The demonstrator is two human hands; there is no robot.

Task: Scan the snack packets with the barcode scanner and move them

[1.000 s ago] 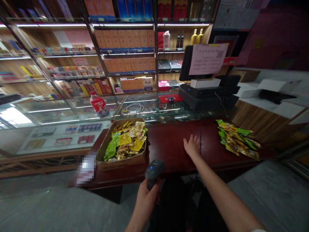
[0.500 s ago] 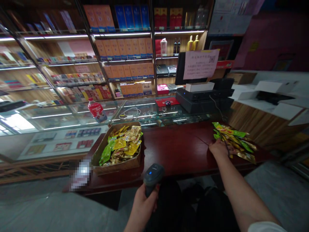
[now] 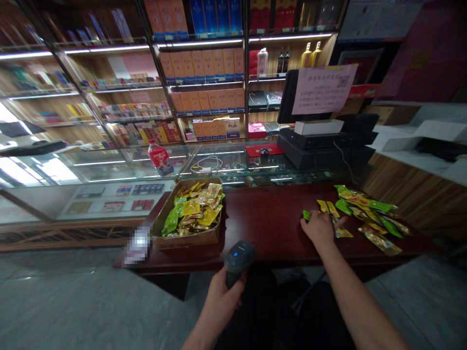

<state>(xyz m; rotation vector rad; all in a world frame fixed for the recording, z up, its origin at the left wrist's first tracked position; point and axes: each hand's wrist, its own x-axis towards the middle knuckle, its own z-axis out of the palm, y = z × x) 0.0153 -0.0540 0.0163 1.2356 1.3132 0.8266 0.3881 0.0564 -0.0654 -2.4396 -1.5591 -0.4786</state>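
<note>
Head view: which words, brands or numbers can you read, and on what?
Nothing reads clearly.
Pink paper: printed lines, square code; too blurred.
Red bottle: label too blurred.
Scanner in left hand: pale mark, too small.
Snack packets: print too small.
Orange boxes: print too small.

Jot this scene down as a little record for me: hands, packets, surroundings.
Left hand: grips a dark scanner showing a blue light
Right hand: at small packets; grip unclear
Box: cardboard, holding gold, green and yellow packets
Pile: more packets, right of the right hand
Surface: dark red table
Beyond: glass counter, red-labelled bottle, monitor with paper sheet
</note>
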